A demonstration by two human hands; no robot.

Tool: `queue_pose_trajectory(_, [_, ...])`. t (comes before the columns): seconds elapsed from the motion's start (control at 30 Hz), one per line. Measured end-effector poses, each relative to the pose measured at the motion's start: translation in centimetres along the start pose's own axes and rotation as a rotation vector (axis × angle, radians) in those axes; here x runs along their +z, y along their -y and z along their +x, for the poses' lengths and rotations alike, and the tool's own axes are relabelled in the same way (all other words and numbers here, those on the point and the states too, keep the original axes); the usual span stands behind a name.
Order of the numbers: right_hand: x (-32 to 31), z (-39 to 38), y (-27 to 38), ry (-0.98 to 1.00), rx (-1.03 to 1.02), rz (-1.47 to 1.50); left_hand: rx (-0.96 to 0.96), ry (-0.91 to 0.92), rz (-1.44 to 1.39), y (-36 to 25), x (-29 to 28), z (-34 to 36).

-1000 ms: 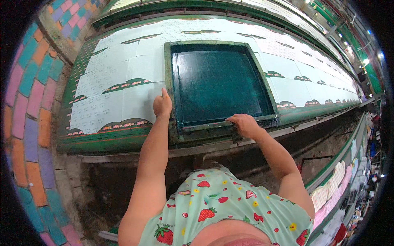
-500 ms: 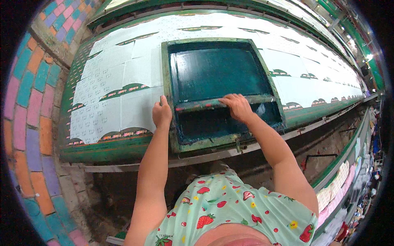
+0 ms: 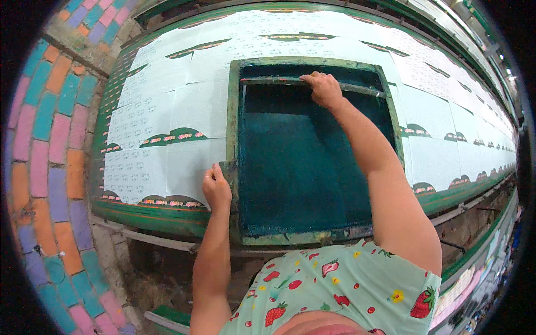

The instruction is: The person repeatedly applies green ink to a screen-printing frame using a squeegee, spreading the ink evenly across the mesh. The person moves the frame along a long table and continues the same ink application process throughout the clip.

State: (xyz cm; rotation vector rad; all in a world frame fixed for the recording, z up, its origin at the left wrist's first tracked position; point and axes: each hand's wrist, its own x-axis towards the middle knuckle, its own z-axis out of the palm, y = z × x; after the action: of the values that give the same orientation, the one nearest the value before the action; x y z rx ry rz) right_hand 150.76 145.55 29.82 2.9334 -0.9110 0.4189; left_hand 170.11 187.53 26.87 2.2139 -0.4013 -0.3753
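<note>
A squeegee bar [image 3: 352, 88], long and narrow, lies crosswise in the upper part of a rectangular frame [image 3: 233, 123] just right of centre in the picture, near the frame's far rail and spanning most of the opening. The right hand [image 3: 324, 89] grasps the bar near its middle, fingers bent over the top edge, with the forearm slanting up across the right part of the frame from the lower right. Below the bar, a dark teal screen [image 3: 307, 162] fills the opening, its surface darker in places. The left hand [image 3: 216, 188], left of the frame, has its fingers curled inward and the thumb uppermost, beside a small dark tab [image 3: 225, 165] at the left rail; whether it grips the tab cannot be told from this angle. The frame rests on a long green table [image 3: 151, 215], which runs from the left side toward the right edge of the picture. White sheets [image 3: 192, 109], some with rows of small printed motifs, cover much of the tabletop, with scallop-edged gaps between them. Multicoloured bricks [image 3: 58, 134] pave the far left, a light-green shirt [image 3: 312, 285] with a strawberry print occupies the lower centre, and pale fabrics [image 3: 455, 298] lie at lower right.
</note>
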Motion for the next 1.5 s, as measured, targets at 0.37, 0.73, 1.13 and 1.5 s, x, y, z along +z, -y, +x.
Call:
queue_pose_trajectory(0.37, [-0.2,5.4,-4.0,0.054,-0.004,0.02,0.085,-0.122,0.054,0.5,0.4,-0.4])
queue_pose_trajectory(0.73, [-3.4,3.2,-3.0,0.321,-0.004,-0.022,0.13,-0.104,0.114,1.6,0.1,-0.2])
queue_pose_trajectory(1.13, [-9.3,-18.9,10.4,0.402,-0.014,0.035,0.198,0.05,0.087,2.9,1.3,1.9])
queue_pose_trajectory(1.5, [-13.6,-35.4,20.7,0.335,0.001,-0.007,0.326,0.118,0.187,2.2,1.4,1.8])
